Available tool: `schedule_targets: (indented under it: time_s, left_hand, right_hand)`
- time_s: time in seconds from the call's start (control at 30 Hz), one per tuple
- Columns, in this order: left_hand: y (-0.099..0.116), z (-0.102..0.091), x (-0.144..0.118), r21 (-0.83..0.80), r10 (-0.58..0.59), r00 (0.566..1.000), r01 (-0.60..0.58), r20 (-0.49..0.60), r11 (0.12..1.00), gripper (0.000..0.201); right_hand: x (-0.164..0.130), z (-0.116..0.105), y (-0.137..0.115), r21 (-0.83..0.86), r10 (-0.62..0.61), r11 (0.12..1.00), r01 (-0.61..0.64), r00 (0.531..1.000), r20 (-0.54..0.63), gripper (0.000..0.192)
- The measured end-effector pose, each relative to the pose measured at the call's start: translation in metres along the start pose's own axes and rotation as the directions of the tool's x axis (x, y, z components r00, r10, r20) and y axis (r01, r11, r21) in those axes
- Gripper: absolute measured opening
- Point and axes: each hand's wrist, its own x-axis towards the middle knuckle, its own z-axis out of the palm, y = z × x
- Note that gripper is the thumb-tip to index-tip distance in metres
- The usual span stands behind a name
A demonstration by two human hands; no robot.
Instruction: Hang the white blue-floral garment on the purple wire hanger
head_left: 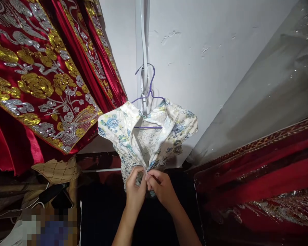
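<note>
Forearms: both rise from the near edge, bare, converging toward the middle of the scene.
Left hand [135, 189]: fingers curled, tips pinched on the dress at the bottom of its open front.
Right hand [161, 186]: thumb and forefinger pressed together on the same spot, touching the left hand; what small part they grip, perhaps a fastener, is too small to tell.
Dress [146, 136]: white with blue and green flowers, short sleeves, collar open; it hangs in the middle, just above the hands.
Hanger [151, 89]: purple wire, inside the dress shoulders, hooked on a white strip [144, 41] running down the far wall [195, 51].
Red robe [41, 78]: far left, heavy gold and silver embroidery, its hem near the left sleeve of the dress.
Clear cover [272, 89]: right, a see-through sheet slanting over red cloth [267, 177] with a gold border.
Fan [58, 169]: tan, latticed, low on the left under the robe.
Cable [20, 210]: white, near left corner.
</note>
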Motion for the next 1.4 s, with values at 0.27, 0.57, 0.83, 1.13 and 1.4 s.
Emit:
schedule_targets:
  time_s: [0.27, 0.57, 0.83, 1.13, 1.4]
  left_hand:
    - [0.002, 0.006, 0.007, 0.029, 0.042, 0.99, -0.046, 0.137, 0.999, 0.022]
    - [-0.008, 0.003, 0.039, 0.135, 0.084, 0.945, -0.133, 0.315, 0.982, 0.018]
    - [0.087, -0.008, 0.113, 0.005, 0.402, 0.915, -0.402, 0.04, 0.915, 0.027]
    - [0.14, -0.006, 0.15, 0.283, 0.657, 0.746, -0.658, 0.111, 0.698, 0.015]
    - [0.108, -0.074, 0.167, 0.013, 0.396, 0.705, -0.482, -0.588, 0.876, 0.009]
  right_hand:
    - [0.045, -0.023, -0.068, 0.335, 0.067, 0.942, 0.008, 0.975, -0.211, 0.026]
    - [0.097, -0.028, -0.159, 0.198, -0.295, 0.914, 0.355, 0.915, -0.276, 0.025]
    - [0.08, -0.032, -0.151, 0.112, -0.313, 0.93, 0.35, 0.914, -0.257, 0.022]
    - [0.095, -0.034, -0.131, -0.006, -0.347, 0.93, 0.367, 0.874, -0.341, 0.02]
    - [0.092, -0.037, -0.069, -0.168, -0.276, 0.957, 0.236, 0.92, -0.28, 0.023]
